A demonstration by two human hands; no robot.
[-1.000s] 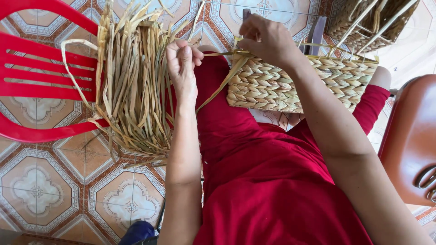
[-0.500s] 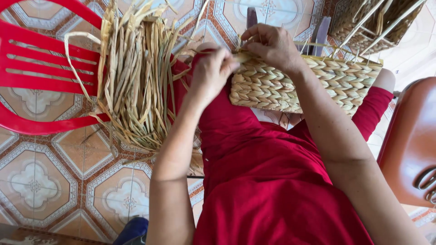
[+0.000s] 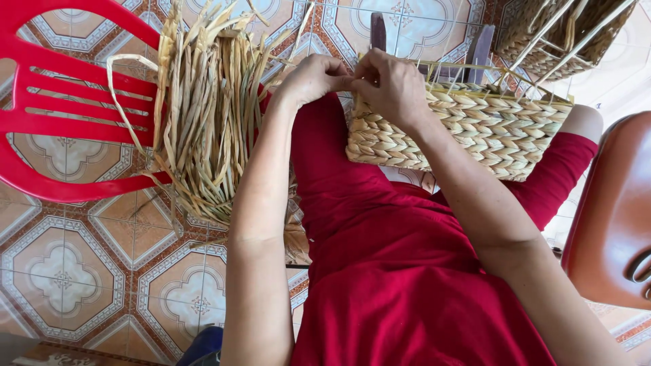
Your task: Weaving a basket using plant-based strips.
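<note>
Left hand (image 3: 313, 76) now off straw bundle (image 3: 203, 115), meeting right hand (image 3: 392, 87) | both grips pinched on strand at woven basket (image 3: 468, 132) rim, lap-braced for tension.

We see a floor (image 3: 88, 271) of patterned tiles, cream and orange-brown with blue-edged medallions, running under everything. On it at the left stands a red plastic chair (image 3: 61, 122), and a bundle of dried straw-coloured reeds (image 3: 203, 115) lies across its slatted seat, the ends hanging past the edge toward the tiles. At the right edge we see part of a brown-orange seat (image 3: 614, 224) standing on the same floor. A woven basket on a wire frame (image 3: 556, 34) sits at the top right.
</note>
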